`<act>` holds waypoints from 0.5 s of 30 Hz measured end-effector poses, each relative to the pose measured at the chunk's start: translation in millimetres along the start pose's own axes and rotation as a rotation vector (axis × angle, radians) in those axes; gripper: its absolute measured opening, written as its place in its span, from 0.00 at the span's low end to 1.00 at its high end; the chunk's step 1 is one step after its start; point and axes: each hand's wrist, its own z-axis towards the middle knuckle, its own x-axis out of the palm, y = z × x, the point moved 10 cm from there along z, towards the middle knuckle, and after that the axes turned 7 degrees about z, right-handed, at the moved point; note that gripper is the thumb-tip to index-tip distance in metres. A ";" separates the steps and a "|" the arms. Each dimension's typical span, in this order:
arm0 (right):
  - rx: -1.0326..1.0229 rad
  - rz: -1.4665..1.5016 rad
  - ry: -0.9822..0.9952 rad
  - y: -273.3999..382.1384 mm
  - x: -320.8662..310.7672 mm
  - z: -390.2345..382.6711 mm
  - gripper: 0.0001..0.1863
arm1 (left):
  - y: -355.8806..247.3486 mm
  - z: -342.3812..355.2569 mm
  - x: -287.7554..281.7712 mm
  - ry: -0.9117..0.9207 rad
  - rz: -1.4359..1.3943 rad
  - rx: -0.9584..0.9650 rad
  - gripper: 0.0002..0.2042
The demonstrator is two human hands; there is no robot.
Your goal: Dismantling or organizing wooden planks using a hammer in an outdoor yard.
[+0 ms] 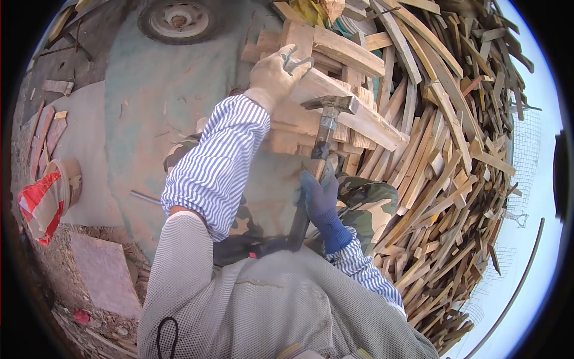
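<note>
My left hand [276, 76], in a pale glove with grey fingertips, is closed at the upper left end of a wooden board [359, 116]. The board slants down to the right across a stack of short timber blocks [293, 116]. My right hand [320, 194], in a blue glove, grips a claw hammer [327, 122] by its handle. The hammer stands head up, its metal head in front of the board; whether they touch I cannot tell. My palm and fingers cover part of the handle.
A large heap of loose timber strips [430, 173] rises along the right. A wheel [179, 21] lies at the top left on a green sheet [155, 90]. At left stand a bucket with a red and white bag [42, 200] and a flat panel [106, 272].
</note>
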 end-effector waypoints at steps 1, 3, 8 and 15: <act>0.077 0.140 -0.013 -15.9 6.0 -3.9 0.28 | -13.3 -2.2 -3.9 -0.064 0.072 0.142 0.32; 0.118 0.295 0.009 -15.1 0.7 -12.9 0.24 | -28.0 -9.4 -9.5 -0.118 0.136 0.292 0.30; 0.176 -0.602 0.102 50.5 -81.5 -9.7 0.10 | -20.5 -12.0 -12.5 -0.060 0.113 0.174 0.29; -0.069 -1.856 0.329 191.2 -51.4 49.5 0.16 | -10.1 -22.8 -53.1 -0.133 0.118 0.138 0.30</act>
